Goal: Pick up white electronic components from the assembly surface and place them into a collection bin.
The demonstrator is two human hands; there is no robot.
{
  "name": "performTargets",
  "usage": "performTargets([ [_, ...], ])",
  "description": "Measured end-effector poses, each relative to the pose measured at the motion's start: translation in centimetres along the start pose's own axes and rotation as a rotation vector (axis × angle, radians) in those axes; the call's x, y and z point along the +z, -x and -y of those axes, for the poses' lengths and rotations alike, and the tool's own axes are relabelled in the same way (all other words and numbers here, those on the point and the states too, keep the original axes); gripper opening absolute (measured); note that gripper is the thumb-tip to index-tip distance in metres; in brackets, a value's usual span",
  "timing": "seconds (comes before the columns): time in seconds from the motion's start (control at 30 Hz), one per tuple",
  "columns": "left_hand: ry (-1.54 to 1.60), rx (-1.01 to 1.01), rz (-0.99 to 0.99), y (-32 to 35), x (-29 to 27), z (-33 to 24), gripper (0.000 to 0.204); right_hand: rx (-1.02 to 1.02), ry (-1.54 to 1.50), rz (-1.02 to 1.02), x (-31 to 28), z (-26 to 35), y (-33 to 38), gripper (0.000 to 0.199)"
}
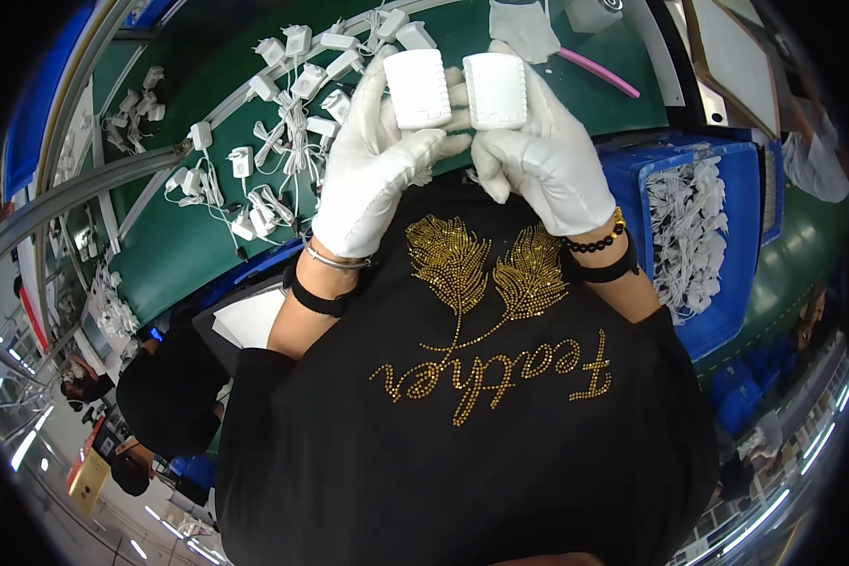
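My left hand [363, 184], in a white glove, is closed around a white power adapter [419, 90] with ribbed side edges. Gloved the same way, my right hand [549, 160] grips a second white power adapter [496, 91]. The two adapters are held side by side above the green table, a narrow gap between them, broad faces turned up. Fingertips show in that gap, and the undersides of both adapters are hidden. Several white adapters with coiled cables [297, 132] lie on the table beyond and left of my left hand.
A blue bin [740, 283] full of white cabled adapters [687, 236] stands at my right. A pink strip [599, 72] and a whitish cloth-like item [524, 28] lie past my right hand on the green table [184, 269]. A metal rail [85, 193] crosses at left; another person [170, 391] is behind it.
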State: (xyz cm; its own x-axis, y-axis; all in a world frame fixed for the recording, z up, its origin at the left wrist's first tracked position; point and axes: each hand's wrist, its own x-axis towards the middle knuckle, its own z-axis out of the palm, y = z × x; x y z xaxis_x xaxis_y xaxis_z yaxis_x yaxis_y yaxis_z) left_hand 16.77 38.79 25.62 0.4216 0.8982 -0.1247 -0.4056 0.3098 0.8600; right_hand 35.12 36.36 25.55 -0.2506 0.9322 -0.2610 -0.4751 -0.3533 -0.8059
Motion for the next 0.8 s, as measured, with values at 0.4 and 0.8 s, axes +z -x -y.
performTargets([
  [0.4, 0.016, -0.087, -0.137, -1.3, -0.1, 1.1, 0.068, 0.028, 0.184, -0.032, 0.4, -0.5, 0.8, 0.075],
  [0.8, 0.118, -0.020, -0.299, -2.9, 0.8, 3.4, 0.042, -0.395, 1.187, -0.094, -0.4, -0.6, 1.0, 0.082],
])
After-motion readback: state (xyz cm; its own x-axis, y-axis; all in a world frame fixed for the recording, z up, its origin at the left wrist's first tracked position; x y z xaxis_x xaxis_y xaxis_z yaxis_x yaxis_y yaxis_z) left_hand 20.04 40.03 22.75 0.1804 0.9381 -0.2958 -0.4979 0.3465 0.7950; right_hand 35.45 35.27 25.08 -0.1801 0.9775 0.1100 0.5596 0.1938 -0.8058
